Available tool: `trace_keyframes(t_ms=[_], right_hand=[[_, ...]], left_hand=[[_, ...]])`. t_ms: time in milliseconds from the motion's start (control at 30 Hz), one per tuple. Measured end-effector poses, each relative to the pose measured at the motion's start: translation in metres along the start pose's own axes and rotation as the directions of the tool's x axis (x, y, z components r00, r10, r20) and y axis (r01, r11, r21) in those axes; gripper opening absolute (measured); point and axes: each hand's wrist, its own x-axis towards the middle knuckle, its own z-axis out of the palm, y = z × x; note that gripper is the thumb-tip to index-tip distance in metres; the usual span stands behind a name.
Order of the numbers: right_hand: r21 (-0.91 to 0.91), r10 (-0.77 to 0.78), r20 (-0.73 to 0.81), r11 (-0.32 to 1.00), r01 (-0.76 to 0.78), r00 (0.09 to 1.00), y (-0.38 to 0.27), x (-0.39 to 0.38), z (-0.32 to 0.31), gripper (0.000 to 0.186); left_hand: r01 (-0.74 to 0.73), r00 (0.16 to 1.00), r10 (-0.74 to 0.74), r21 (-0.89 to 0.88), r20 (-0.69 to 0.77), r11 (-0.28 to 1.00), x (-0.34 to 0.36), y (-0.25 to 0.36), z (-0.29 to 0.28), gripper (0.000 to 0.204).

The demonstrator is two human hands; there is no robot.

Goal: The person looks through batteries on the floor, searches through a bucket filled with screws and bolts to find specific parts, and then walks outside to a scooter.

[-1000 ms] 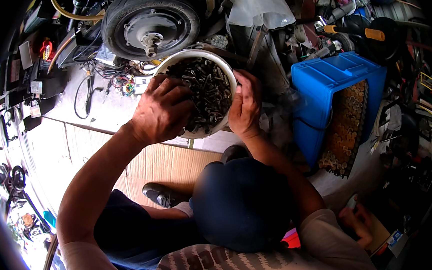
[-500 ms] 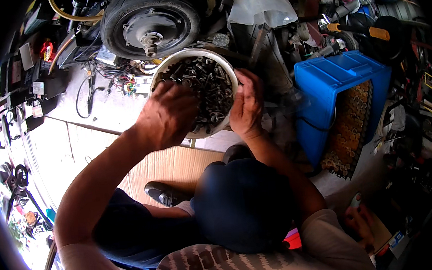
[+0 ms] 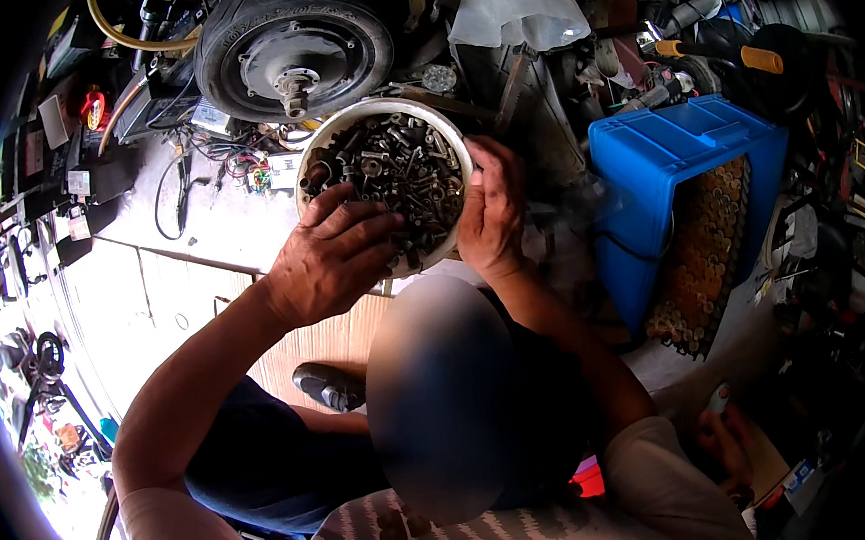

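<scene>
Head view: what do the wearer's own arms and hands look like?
The left hand and right hand are gloveless, with no watch visible. The forearms are bare; pale short sleeves end near the elbows.

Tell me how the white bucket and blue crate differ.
The bucket is white and round; the crate is blue and boxy. The right hand rests against the bucket's side; the crate is untouched. The bucket holds loose dark metal parts; the crate shows packed, brownish round pieces. Both are open, their contents showing.
</scene>
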Motion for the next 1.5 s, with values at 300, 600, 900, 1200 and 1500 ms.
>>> trace_keyframes(t_ms=[300, 600, 900, 1200, 1500], right_hand=[[0.036, 0.248, 0.037, 0.968, -0.25, 0.968, -0.027, -0.001, -0.008, 0.04], [0.302, 0.858, 0.394, 0.218, -0.928, 0.329, -0.033, -0.021, -0.033, 0.044], [0.257, 0.733, 0.669, -0.075, -0.964, 0.121, -0.069, 0.013, -0.002, 0.033], [0.164, 0.598, 0.696, 0.407, -0.899, 0.398, -0.137, 0.1, -0.016, 0.036], [0.52, 0.43, 0.424, 0.605, -0.603, 0.797, -0.262, 0.13, -0.008, 0.039]], left_hand=[[0.707, 0.306, -0.95, -0.655, -0.06, 0.269, -0.014, -0.071, 0.039, 0.051], [0.634, 0.059, -0.998, -0.773, 0.027, 0.017, -0.033, -0.027, 0.051, 0.065], [0.178, -0.242, -0.958, -0.964, 0.152, -0.198, -0.085, -0.003, 0.093, 0.058], [-0.372, -0.166, -0.951, -0.91, 0.26, -0.184, -0.082, 0.041, 0.007, 0.052], [-0.529, -0.045, -0.984, -0.84, 0.171, -0.122, -0.103, 0.073, -0.108, 0.06]])
